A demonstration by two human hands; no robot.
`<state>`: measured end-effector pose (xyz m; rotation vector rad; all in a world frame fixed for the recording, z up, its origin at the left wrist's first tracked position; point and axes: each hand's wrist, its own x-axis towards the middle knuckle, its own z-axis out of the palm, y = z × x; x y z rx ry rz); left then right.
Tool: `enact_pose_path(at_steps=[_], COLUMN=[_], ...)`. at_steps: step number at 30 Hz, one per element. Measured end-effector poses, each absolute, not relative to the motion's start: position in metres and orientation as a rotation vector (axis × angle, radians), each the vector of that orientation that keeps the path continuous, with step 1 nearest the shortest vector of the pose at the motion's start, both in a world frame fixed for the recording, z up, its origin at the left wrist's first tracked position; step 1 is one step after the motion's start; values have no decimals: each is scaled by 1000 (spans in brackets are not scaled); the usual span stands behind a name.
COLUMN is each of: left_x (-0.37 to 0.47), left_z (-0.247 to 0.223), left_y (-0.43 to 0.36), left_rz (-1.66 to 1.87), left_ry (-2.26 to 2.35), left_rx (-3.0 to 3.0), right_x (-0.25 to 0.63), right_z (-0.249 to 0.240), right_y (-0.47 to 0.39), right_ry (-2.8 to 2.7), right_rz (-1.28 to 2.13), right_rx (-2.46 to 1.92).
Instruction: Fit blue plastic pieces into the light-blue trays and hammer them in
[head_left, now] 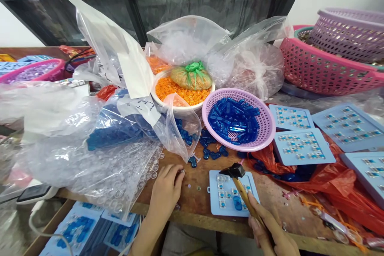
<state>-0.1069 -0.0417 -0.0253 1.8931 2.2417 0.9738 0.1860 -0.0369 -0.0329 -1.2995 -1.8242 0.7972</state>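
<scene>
My right hand (268,226) is wrapped round the wooden handle of a small hammer (244,196). Its black head hovers over or touches the upper part of a light blue plastic tray (214,204); which one I cannot tell. Rows of small clear-and-blue pieces sit in the tray, along with one larger blue translucent piece (237,203) and a clear piece near the hammer head. To the left of the tray, my left hand (168,184) rests by the wooden table (195,204), fingers curled with thumb and forefinger together. Something tiny and dark shows at the fingertips, too small to name.
A purple basket (268,128) of blue translucent pieces stands behind the tray, beside a white bowl (192,108) of orange pieces. More blue trays (304,146) lie right on a red plastic bag (339,168). Clear bags (90,168) of parts crowd the left.
</scene>
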Motion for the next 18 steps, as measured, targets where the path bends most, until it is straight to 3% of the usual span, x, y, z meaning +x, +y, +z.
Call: enact_pose_path(at_steps=[8, 18], left_x=[-37, -26], left_z=[-4, -16], left_y=[-37, -23], left_rz=[1118, 1001], left_ry=[1726, 1694], left_rx=[2138, 2155], right_x=[195, 192], right_z=[-40, -44], right_y=[-31, -34], right_ry=[-1992, -1923], right_rz=[817, 853], right_rx=[-1211, -1214])
